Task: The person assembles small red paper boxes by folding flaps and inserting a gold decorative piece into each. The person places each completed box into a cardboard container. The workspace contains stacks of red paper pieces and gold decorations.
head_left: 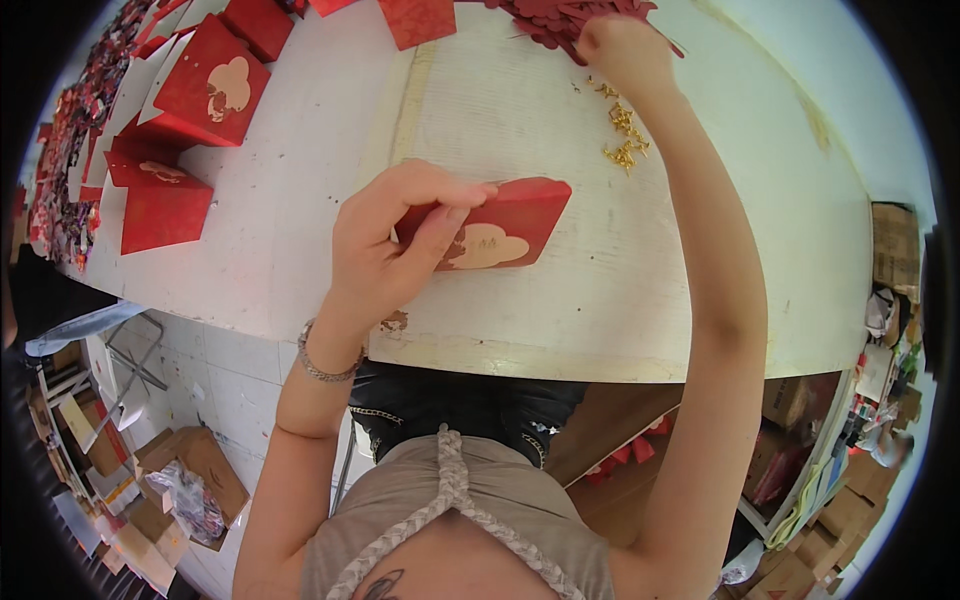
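Note:
My left hand is closed around the upper left edge of a red paper box, thumb in front and fingers over the top. On the box's front is a cream cloud-shaped print. It stands tilted on the table before me. My right hand reaches to the far side, curled at the edge of a pile of dark red flat cut pieces. Its fingertips are partly hidden, so what they hold cannot be made out. Small gold split pins lie scattered just nearer than that hand.
More red boxes stand at the far left, one open box nearest me. A heap of small colourful wrapped items lies beyond them. The white table ends close to my body. A cardboard carton sits on the floor at left.

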Demonstrator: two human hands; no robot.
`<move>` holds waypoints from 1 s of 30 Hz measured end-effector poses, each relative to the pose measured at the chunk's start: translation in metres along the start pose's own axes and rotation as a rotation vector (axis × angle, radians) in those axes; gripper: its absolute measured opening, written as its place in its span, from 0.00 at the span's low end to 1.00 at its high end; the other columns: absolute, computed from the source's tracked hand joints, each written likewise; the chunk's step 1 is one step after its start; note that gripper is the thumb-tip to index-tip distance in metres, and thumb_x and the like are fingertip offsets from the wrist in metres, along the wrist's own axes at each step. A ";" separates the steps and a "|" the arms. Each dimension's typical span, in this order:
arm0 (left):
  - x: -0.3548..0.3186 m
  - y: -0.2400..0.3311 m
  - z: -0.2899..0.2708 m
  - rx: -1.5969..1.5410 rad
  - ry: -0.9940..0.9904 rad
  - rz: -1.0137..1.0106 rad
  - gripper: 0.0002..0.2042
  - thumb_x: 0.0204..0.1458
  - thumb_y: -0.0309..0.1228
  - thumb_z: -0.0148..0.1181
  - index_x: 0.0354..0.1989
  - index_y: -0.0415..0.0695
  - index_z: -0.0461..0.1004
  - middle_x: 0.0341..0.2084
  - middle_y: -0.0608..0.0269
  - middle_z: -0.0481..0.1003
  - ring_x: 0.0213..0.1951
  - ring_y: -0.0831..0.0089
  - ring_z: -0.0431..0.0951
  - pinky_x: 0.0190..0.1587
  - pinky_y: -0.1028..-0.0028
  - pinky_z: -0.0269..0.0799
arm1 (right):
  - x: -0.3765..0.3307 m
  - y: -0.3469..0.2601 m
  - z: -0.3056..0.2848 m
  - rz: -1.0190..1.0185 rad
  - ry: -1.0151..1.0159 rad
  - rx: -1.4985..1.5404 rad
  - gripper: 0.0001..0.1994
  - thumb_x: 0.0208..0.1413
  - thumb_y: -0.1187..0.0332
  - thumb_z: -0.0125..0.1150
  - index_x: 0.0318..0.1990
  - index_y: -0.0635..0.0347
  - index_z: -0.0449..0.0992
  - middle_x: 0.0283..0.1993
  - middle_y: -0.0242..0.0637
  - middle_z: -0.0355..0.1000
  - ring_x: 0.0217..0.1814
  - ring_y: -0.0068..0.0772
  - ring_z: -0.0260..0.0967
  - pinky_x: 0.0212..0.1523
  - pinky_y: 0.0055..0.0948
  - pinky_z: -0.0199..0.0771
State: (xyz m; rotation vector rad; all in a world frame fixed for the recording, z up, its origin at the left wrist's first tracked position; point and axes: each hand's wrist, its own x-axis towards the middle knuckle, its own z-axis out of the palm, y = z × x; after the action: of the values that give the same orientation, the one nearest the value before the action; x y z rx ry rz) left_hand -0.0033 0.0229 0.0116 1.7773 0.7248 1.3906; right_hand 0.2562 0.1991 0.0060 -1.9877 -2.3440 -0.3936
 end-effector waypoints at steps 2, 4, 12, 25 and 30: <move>-0.001 -0.003 0.003 -0.025 0.079 -0.057 0.07 0.54 0.17 0.50 0.37 0.38 0.74 0.31 0.64 0.76 0.30 0.80 0.75 0.32 0.82 0.70 | -0.018 -0.012 -0.033 0.179 0.412 0.416 0.07 0.52 0.67 0.56 0.30 0.57 0.79 0.30 0.34 0.76 0.29 0.33 0.71 0.32 0.32 0.70; 0.005 -0.001 0.004 0.036 0.088 -0.093 0.07 0.55 0.18 0.49 0.38 0.38 0.74 0.32 0.64 0.76 0.30 0.80 0.74 0.32 0.82 0.69 | -0.049 -0.025 -0.070 0.273 0.577 0.969 0.07 0.54 0.68 0.55 0.32 0.60 0.78 0.32 0.34 0.76 0.29 0.27 0.71 0.31 0.26 0.70; 0.012 -0.016 -0.001 -0.007 0.069 0.106 0.06 0.53 0.16 0.49 0.37 0.35 0.72 0.36 0.61 0.74 0.30 0.80 0.73 0.30 0.84 0.68 | -0.135 -0.111 -0.077 -0.179 0.624 1.258 0.07 0.39 0.78 0.65 0.28 0.58 0.76 0.32 0.30 0.75 0.39 0.33 0.69 0.35 0.26 0.72; 0.019 0.004 0.012 0.099 0.147 -0.174 0.05 0.53 0.18 0.55 0.36 0.38 0.76 0.33 0.66 0.75 0.35 0.81 0.72 0.39 0.82 0.68 | -0.061 -0.016 0.025 0.026 0.329 0.103 0.06 0.48 0.65 0.62 0.33 0.47 0.82 0.30 0.28 0.75 0.39 0.35 0.67 0.41 0.38 0.64; 0.016 0.001 0.006 0.054 0.120 -0.188 0.07 0.53 0.18 0.55 0.39 0.36 0.74 0.36 0.64 0.75 0.37 0.81 0.73 0.40 0.82 0.69 | -0.092 -0.029 -0.007 -0.071 0.622 0.403 0.04 0.43 0.69 0.66 0.30 0.49 0.81 0.28 0.26 0.75 0.34 0.30 0.67 0.40 0.33 0.64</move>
State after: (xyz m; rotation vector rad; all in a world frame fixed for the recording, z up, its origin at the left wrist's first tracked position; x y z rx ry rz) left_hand 0.0062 0.0340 0.0200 1.6301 0.9760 1.3703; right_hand 0.2429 0.1045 -0.0099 -1.3539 -1.9106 -0.4230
